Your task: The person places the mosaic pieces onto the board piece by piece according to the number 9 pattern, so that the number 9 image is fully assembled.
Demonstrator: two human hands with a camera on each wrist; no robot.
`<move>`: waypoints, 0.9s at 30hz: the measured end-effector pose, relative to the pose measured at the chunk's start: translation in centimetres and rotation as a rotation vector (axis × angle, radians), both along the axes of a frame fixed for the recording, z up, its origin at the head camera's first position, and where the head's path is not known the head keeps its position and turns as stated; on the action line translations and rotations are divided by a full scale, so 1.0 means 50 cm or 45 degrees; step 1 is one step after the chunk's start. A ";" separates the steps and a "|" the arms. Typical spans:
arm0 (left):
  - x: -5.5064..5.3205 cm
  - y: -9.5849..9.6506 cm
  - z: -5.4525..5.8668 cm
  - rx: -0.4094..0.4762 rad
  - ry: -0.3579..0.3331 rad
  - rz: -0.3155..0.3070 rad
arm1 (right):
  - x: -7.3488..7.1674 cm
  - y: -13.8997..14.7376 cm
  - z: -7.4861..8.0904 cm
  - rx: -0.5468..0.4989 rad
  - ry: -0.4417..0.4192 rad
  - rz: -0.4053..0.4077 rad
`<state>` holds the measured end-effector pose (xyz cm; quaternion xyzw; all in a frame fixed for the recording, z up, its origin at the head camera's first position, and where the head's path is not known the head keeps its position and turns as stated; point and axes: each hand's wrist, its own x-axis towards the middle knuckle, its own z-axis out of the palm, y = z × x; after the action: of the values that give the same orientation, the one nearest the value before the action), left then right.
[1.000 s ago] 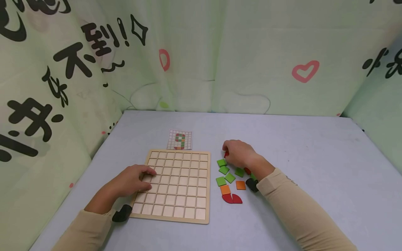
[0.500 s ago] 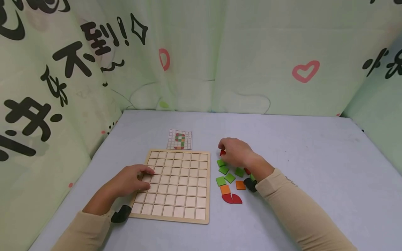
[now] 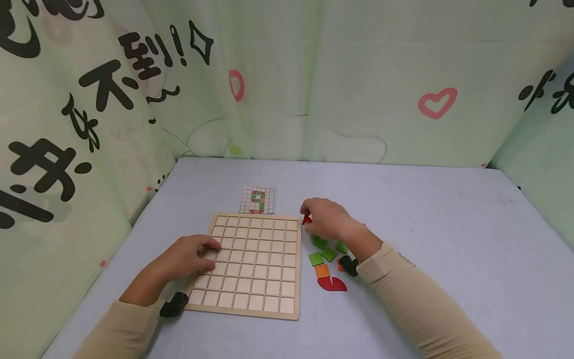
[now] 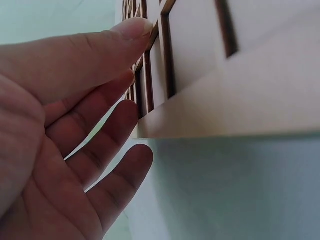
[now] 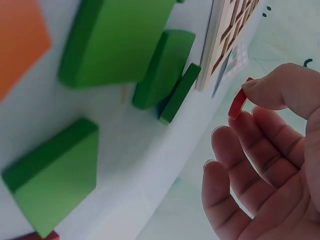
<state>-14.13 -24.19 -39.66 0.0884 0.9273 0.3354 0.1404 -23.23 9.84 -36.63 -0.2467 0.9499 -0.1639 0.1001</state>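
Note:
Between thumb and fingertips my right hand [image 3: 329,219] pinches a small red tile [image 5: 240,101], held by the upper right corner of a wooden grid board [image 3: 254,316]. My left hand [image 3: 186,257] rests at the board's left side, fingers relaxed, with the thumb on the edge of the grid in the left wrist view. It holds nothing. Under and beside my right hand lie several green square tiles [image 3: 316,259], some partly hidden by that hand. Nearer the front are an orange square tile [image 3: 322,270] and two red quarter-round tiles [image 3: 338,284].
Behind the board lies a printed pattern card [image 3: 257,199] showing a coloured figure on a grid. A second orange tile sits partly behind the black wrist camera [image 3: 348,266]. A printed curtain [image 3: 358,75] surrounds the white table [image 3: 426,209] at the back and sides.
My right hand has moved left with the red tile, from above the green tiles to the board's upper right corner. The left hand stays almost still.

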 end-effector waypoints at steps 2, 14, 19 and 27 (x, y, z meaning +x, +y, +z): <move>0.000 0.001 0.001 0.000 0.000 -0.001 | 0.001 -0.005 -0.002 -0.004 0.003 0.007; -0.002 0.002 0.001 -0.005 -0.021 0.023 | 0.008 -0.049 -0.006 -0.012 -0.015 0.035; -0.003 0.001 0.001 -0.016 -0.023 0.027 | 0.012 -0.069 -0.009 -0.005 -0.031 0.064; -0.003 0.000 0.001 -0.016 -0.005 0.010 | 0.020 -0.097 -0.016 -0.011 -0.049 0.102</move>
<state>-14.27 -24.20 -39.63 0.0831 0.9295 0.3303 0.1414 -22.22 4.99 -37.44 -0.2820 0.9364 -0.1686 0.1236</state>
